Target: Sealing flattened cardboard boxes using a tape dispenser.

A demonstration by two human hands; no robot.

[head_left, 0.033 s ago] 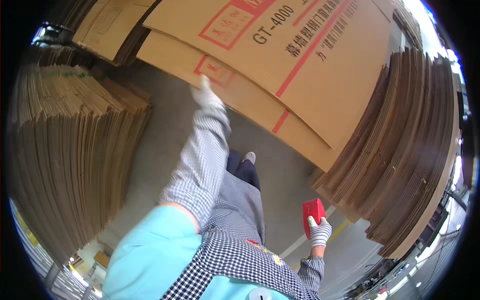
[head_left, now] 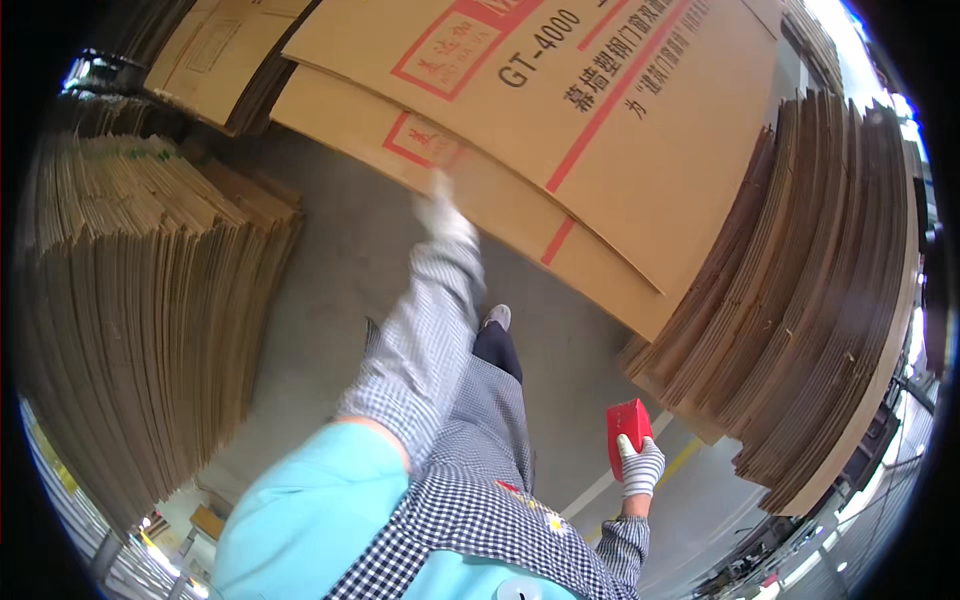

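Note:
In a striped glove, my right hand [head_left: 643, 466] is closed around a small red box [head_left: 627, 428], held low on the right. My left hand [head_left: 443, 212], in a pale glove, reaches forward to the near edge of a flat cardboard sheet [head_left: 500, 200]. It is smeared by motion, so whether its fingers grip or only touch the sheet cannot be made out. On top of that sheet lies another large printed cardboard sheet [head_left: 690, 160], set a little farther back, with red stripes and black lettering.
A tall stack of cardboard [head_left: 150, 330] stands on the left, another leaning stack [head_left: 800, 300] on the right. More flat cardboard [head_left: 220, 60] lies at the far left. Grey floor [head_left: 310, 260] runs between the stacks, with a yellow line [head_left: 680, 460] at the right.
My left hand has moved right and slightly back toward me along the sheet's edge. My right hand still holds the red box in nearly the same place.

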